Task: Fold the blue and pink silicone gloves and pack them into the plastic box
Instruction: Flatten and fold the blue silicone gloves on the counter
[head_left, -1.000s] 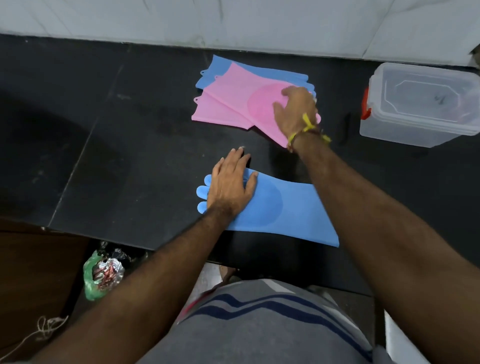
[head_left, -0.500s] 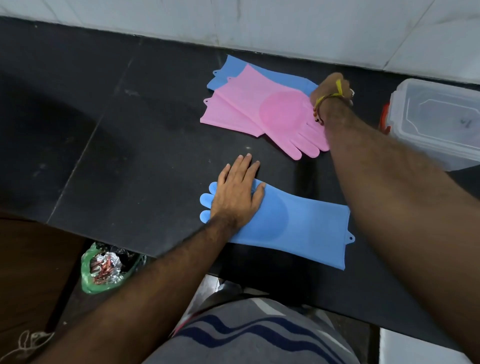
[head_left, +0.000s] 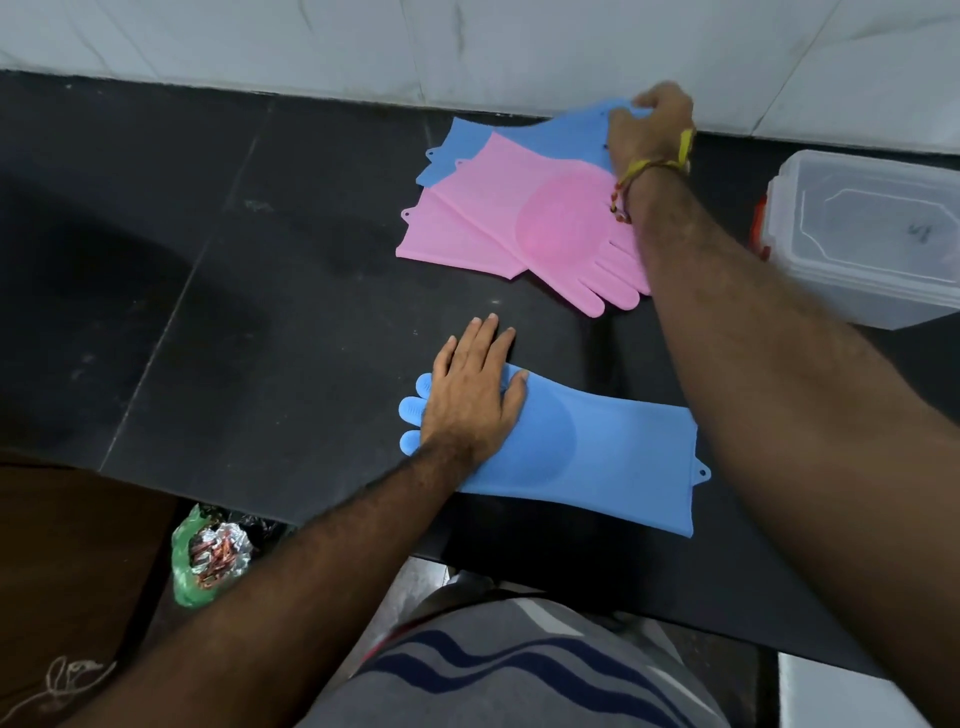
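Note:
A blue silicone glove (head_left: 597, 452) lies flat near the counter's front edge, its fingers pointing left. My left hand (head_left: 475, 395) rests flat on its finger end, fingers spread. Farther back lie two pink gloves (head_left: 498, 228), overlapped, on top of a second blue glove (head_left: 550, 132). My right hand (head_left: 652, 122) pinches the finger end of that second blue glove and lifts it by the wall. The clear plastic box (head_left: 862, 239) stands at the right with its lid on.
The black stone counter (head_left: 234, 291) runs to a white tiled wall (head_left: 467, 47) behind. Below the front edge on the left lies a green bag with foil (head_left: 208, 556). String lies on the brown floor at lower left.
My right hand left the pink glove's palm, moved back toward the wall and took hold of the rear blue glove's finger end, raising it. My left hand has stayed on the near blue glove.

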